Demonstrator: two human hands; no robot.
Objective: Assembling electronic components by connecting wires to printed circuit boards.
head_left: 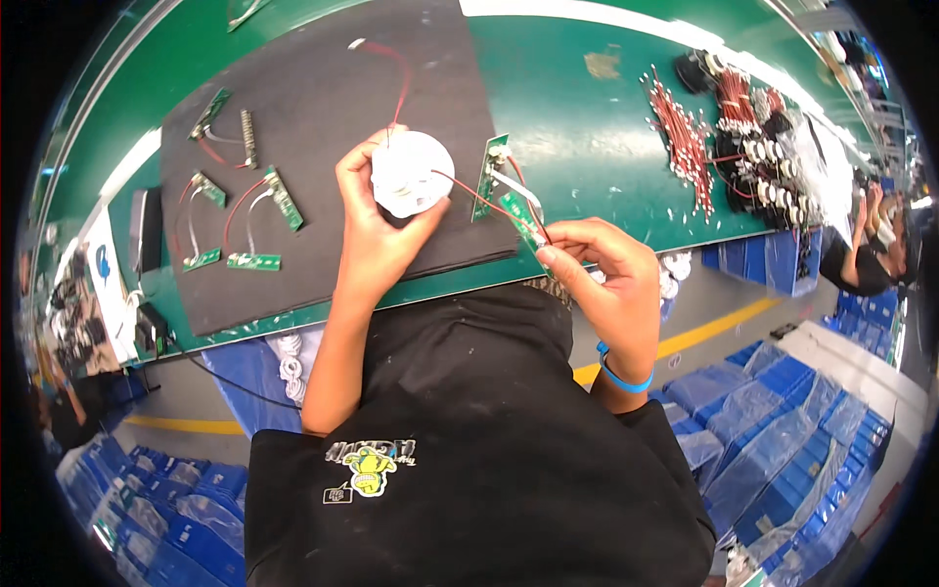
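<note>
My left hand (377, 230) is closed round a white round plastic housing (413, 174), held above a black mat (293, 88). From the housing's far side a thin red wire (406, 83) runs out to a small white connector lying on the mat. Another red wire (474, 186) leads from the housing toward my right hand (606, 264). That hand pinches a narrow green circuit board (523, 220) between thumb and fingers. A second green circuit board (486, 181) hangs beside it, joined by white and red wires.
Several wired green circuit boards (284, 201) lie on the mat's left side. Red wire bundles (680, 147) and white round parts (768, 186) sit at the right of the green table (567, 108). Blue bins (773, 440) stand below on both sides. Another person (866, 249) is at far right.
</note>
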